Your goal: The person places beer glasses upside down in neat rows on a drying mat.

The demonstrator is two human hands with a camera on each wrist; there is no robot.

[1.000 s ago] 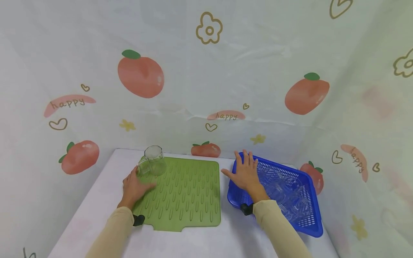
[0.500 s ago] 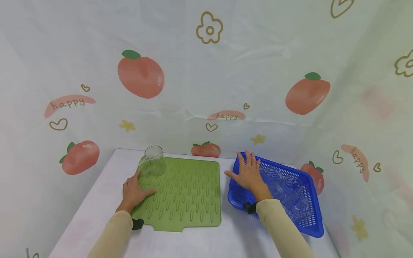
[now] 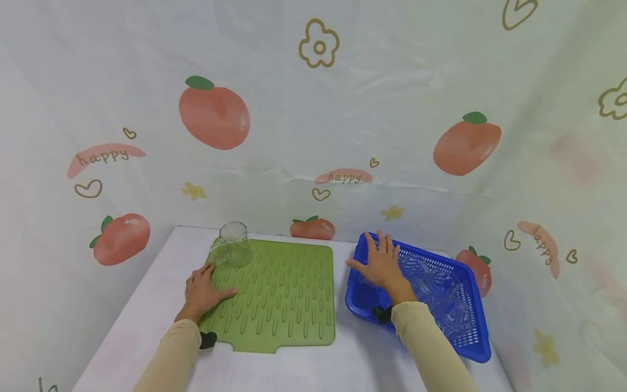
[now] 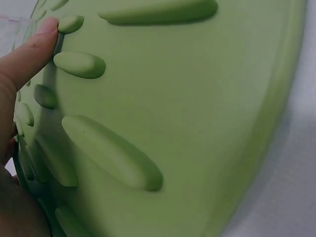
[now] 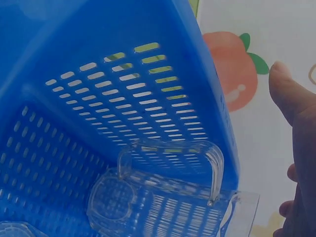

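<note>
While spread flat with straight fingers, left hand (image 3: pixel 203 290) pressing on green mat (image 3: pixel 279 294), grasping nothing; right hand (image 3: pixel 381 265) released, hovering over blue basket (image 3: pixel 467 348), contact hard to judge. Clear glass mugs (image 3: pixel 436 296) blurry from head view; one handle (image 5: pixel 170 165) plain only in right wrist view. Glass jug (image 3: pixel 232 247) at mat's far corner on bench (image 3: pixel 147 305).

You wear long beige sleeves on both arms, each ending at the wrist. A small black device sits under each cuff, at about 6 o'clock of your left hand (image 3: pixel 203 291) and your right hand (image 3: pixel 381 265). Both hands are bare.
</note>
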